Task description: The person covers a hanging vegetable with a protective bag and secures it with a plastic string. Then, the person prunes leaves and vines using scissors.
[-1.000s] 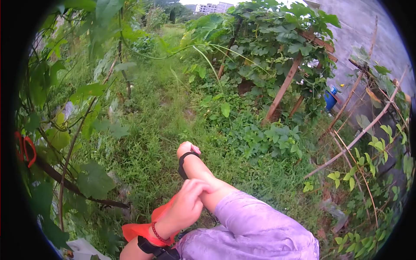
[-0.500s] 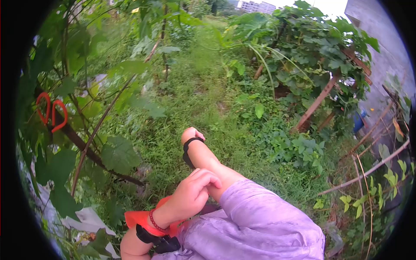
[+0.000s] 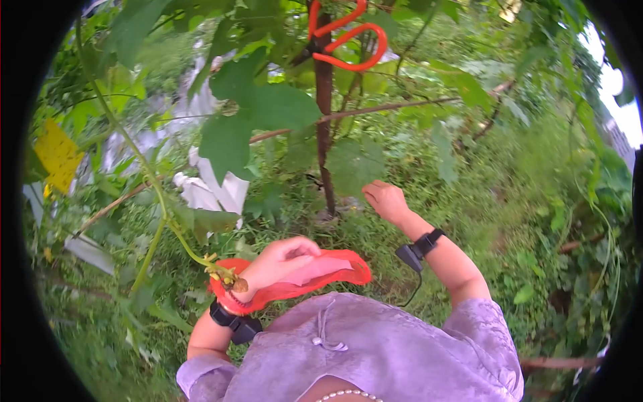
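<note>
a post is standing among leaves. a red bag is hanging at the left wrist, fill unclear. the left hand is curving over it, grip uncertain. the right hand is curling its fingers together, showing nothing held. scissors are resting against the post, unheld.

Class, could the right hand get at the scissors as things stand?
Probably yes: the handles of the scissors show uncovered by the stake. Only a leaf and thin branch seem partly in the right hand's way.
</note>
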`<state>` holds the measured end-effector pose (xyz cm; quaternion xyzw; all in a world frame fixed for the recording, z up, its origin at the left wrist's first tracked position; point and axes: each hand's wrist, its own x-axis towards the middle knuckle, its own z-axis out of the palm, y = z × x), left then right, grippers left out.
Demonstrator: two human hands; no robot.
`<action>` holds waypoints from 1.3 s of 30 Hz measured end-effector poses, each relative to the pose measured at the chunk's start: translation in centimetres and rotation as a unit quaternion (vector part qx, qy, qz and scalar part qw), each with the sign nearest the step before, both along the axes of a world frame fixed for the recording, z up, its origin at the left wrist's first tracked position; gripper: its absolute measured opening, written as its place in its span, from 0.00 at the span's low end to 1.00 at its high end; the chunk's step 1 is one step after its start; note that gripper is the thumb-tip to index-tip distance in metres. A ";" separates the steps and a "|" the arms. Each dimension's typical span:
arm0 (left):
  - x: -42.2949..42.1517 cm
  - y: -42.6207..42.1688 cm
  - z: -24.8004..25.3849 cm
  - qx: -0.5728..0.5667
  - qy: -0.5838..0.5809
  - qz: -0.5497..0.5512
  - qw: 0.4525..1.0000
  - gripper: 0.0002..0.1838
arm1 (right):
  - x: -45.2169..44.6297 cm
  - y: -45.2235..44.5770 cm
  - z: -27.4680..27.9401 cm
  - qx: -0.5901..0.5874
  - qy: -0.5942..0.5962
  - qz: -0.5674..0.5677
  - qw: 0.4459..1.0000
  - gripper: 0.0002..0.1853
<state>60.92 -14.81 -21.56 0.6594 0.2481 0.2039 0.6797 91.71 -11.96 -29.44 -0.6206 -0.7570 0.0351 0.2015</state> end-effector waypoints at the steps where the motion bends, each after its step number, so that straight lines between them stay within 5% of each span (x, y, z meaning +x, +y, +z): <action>1: -1.2 -0.8 -0.2 0.005 0.020 0.043 0.999 0.08 | -0.8 0.4 1.1 0.088 0.021 0.046 0.995 0.06; 4: -3.4 -3.0 -0.6 -0.091 0.038 0.132 0.986 0.08 | -2.5 1.1 8.7 0.273 0.026 0.141 0.951 0.05; 8: -2.9 -3.9 0.7 -0.044 0.043 0.221 0.973 0.07 | -3.9 1.0 19.9 0.402 0.056 0.231 0.884 0.10; 11: -1.7 -4.7 1.8 0.074 0.036 0.257 0.963 0.08 | -5.6 -0.5 27.2 0.517 -0.077 0.287 0.802 0.13; 13: -1.6 -4.7 3.0 0.043 0.023 0.274 0.960 0.09 | -7.5 0.2 29.8 0.537 -0.119 0.312 0.775 0.13; 18: -2.1 -3.8 2.5 0.079 0.008 0.263 0.961 0.10 | -8.7 4.2 31.3 0.446 -0.389 0.221 0.775 0.13; 20: -1.9 -3.2 3.6 0.282 0.112 0.364 0.881 0.13 | -8.7 4.8 31.4 0.453 -0.420 0.199 0.761 0.13; 22: -1.6 -2.9 3.9 0.302 0.070 0.401 0.862 0.17 | -8.9 5.0 31.6 0.394 -0.515 0.156 0.745 0.12; 24: -1.2 -1.8 5.3 0.421 0.109 0.445 0.783 0.20 | -9.2 5.0 31.7 0.398 -0.524 0.151 0.738 0.12; 29: -0.1 -0.3 7.6 0.511 0.129 0.393 0.753 0.24 | -9.4 6.1 31.9 0.373 -0.640 0.068 0.668 0.15; 34: -0.1 0.3 9.2 0.553 0.126 0.392 0.724 0.26 | -9.0 4.7 32.7 0.375 -0.652 0.105 0.651 0.17; 39: -1.5 1.5 10.7 0.563 0.090 0.447 0.689 0.30 | -11.0 -0.2 33.2 0.428 -0.502 0.240 0.713 0.16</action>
